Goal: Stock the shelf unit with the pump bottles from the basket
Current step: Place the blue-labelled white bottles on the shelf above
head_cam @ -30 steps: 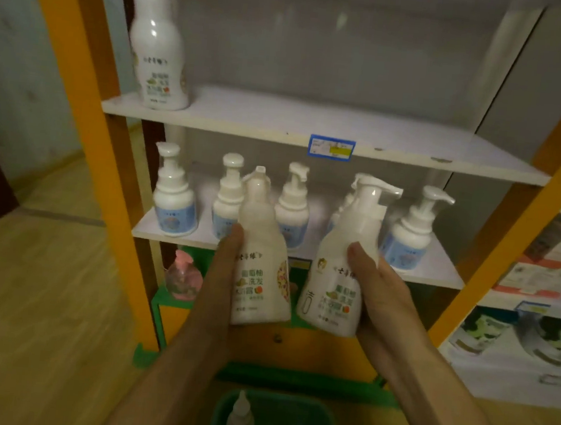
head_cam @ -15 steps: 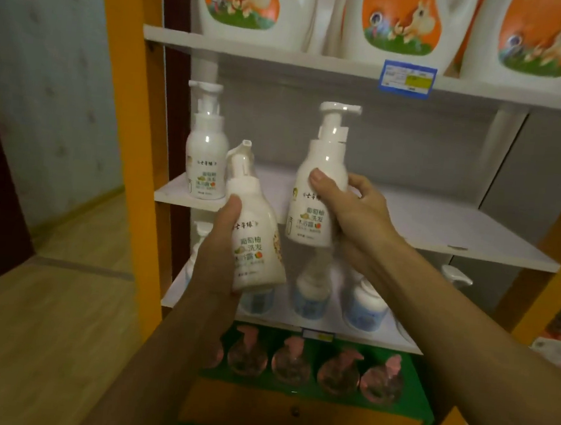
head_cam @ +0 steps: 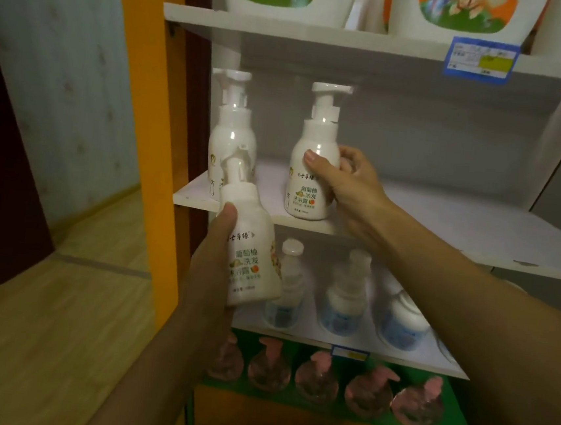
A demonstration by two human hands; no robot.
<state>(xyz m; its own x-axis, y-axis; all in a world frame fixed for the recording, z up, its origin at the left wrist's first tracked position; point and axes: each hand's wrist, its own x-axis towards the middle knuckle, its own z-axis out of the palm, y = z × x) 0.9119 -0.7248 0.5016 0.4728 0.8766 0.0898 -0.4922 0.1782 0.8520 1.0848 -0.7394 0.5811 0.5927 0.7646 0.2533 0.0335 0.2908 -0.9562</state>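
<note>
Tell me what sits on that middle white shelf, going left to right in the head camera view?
Standing pump bottle at the left end → second pump bottle, standing at the front edge → right hand gripping it → bare white shelf. The left hand's bottle overlaps the first one, so I leave it out.

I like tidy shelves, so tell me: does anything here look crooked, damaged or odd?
Little stands out. The front edge of the middle shelf has a small chip towards the right. The bottle in the left hand leans, but it is simply being carried. Nothing looks spilled.
</note>
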